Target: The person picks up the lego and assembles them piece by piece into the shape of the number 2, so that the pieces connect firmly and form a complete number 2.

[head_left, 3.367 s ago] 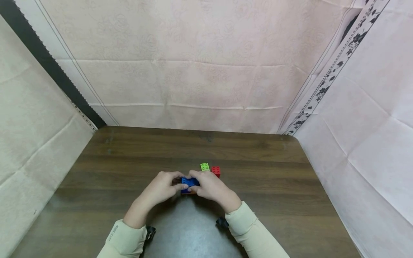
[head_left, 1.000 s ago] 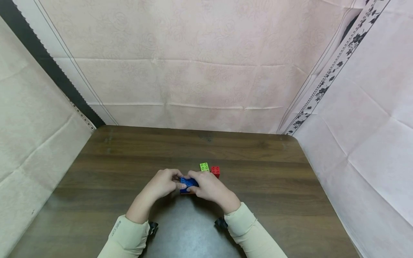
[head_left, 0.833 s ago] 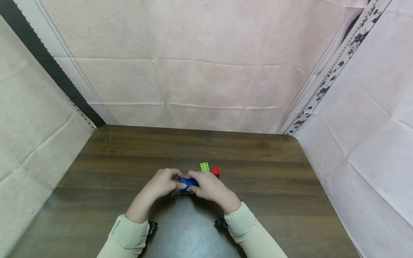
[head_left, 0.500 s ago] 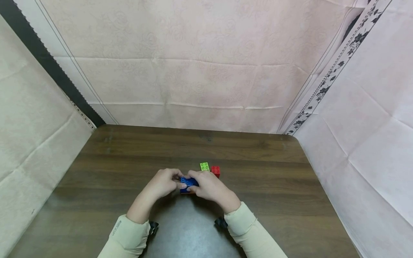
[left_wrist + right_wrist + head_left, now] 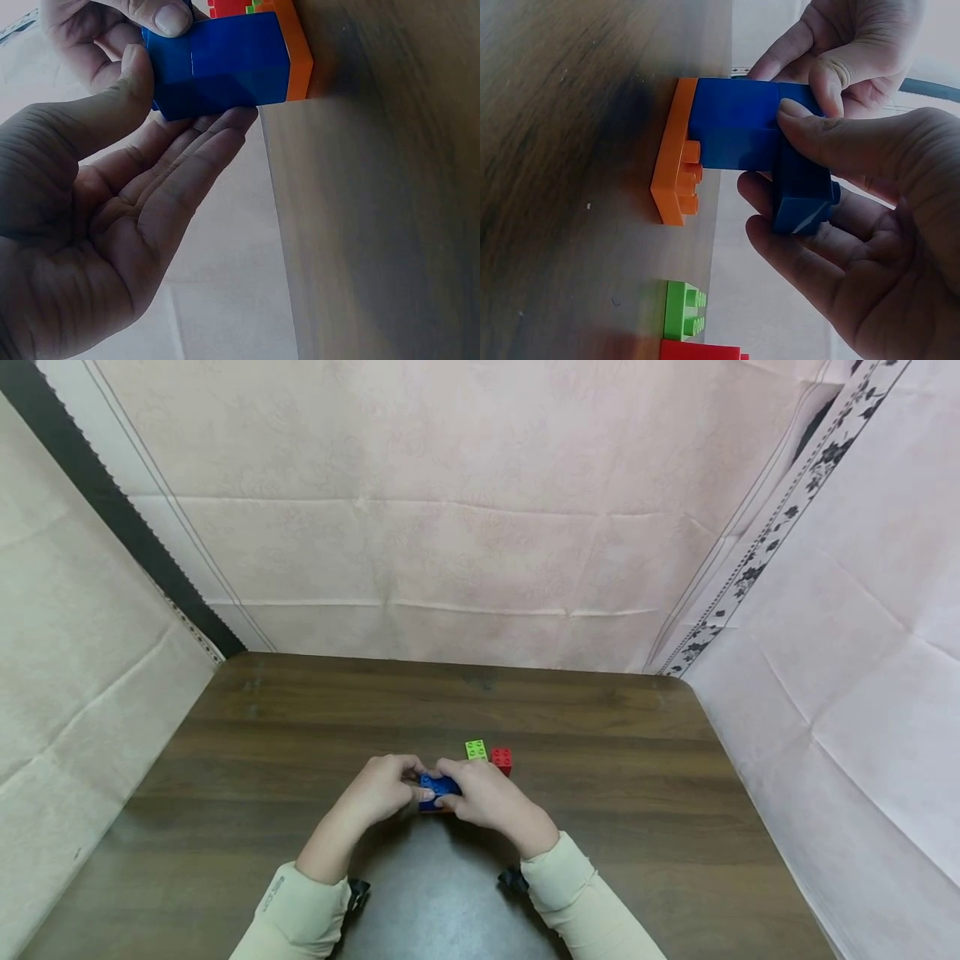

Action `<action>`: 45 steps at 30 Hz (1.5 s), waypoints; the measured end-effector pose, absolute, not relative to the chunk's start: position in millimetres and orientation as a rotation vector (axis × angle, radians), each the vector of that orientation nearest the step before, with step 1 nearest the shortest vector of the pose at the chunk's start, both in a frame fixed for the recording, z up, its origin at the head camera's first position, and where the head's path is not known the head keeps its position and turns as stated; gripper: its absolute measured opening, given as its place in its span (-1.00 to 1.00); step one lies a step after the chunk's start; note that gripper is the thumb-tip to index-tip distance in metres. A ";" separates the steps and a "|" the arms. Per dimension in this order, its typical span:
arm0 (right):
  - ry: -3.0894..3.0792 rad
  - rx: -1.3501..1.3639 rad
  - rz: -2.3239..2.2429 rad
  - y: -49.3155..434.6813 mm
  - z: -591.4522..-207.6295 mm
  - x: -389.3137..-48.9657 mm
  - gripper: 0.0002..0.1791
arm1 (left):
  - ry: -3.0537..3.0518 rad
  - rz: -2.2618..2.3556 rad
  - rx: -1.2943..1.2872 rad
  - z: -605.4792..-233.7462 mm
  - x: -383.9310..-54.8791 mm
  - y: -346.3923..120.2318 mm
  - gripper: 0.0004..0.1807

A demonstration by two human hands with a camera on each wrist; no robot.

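Note:
On the wooden table lies an orange toy brick [image 5: 671,169], some of its studs bare. A blue brick [image 5: 735,124] stands on it, and a second blue brick [image 5: 802,191] sits on top, jutting past one side of the lower one. My right hand [image 5: 487,795] pinches the jutting end of this upper brick between thumb and fingers. From the other side, my left hand [image 5: 381,789] grips the upper brick's left end, thumb on the near face. In the left wrist view its lower fingers stretch along the stack [image 5: 240,60].
Just beyond my right hand stand a green brick [image 5: 476,749] and a red brick [image 5: 502,761], side by side. The brown wooden table [image 5: 480,706] ends at pale cloth hangings [image 5: 465,552] at the back and sides.
Since the oldest frame, the bricks and both hands have shifted very slightly left in the head view. Over the last second the grip looks the same.

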State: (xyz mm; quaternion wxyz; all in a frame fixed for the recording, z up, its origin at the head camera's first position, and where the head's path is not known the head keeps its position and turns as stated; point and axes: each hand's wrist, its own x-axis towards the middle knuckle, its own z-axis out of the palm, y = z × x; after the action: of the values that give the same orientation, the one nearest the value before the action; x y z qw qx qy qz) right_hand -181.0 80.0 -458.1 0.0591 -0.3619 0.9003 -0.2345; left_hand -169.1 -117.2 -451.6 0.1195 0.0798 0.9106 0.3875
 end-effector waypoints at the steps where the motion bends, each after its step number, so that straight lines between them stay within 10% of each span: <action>1: 2.727 -1.095 -0.710 80.1 -458.3 -180.9 -0.79 | 2.660 1.134 0.236 -451.8 -168.9 -117.3 -0.82; 45: 2.728 -1.107 -0.737 80.7 -462.3 -182.8 -0.80 | 2.678 1.141 0.257 -453.5 -167.4 -118.2 -0.85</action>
State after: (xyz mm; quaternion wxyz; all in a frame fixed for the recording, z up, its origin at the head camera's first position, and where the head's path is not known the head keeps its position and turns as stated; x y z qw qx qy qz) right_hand -182.8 80.7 -462.3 0.0534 -0.3644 0.8975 -0.2426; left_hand -167.4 -118.2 -453.5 0.1095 0.0874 0.9109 0.3880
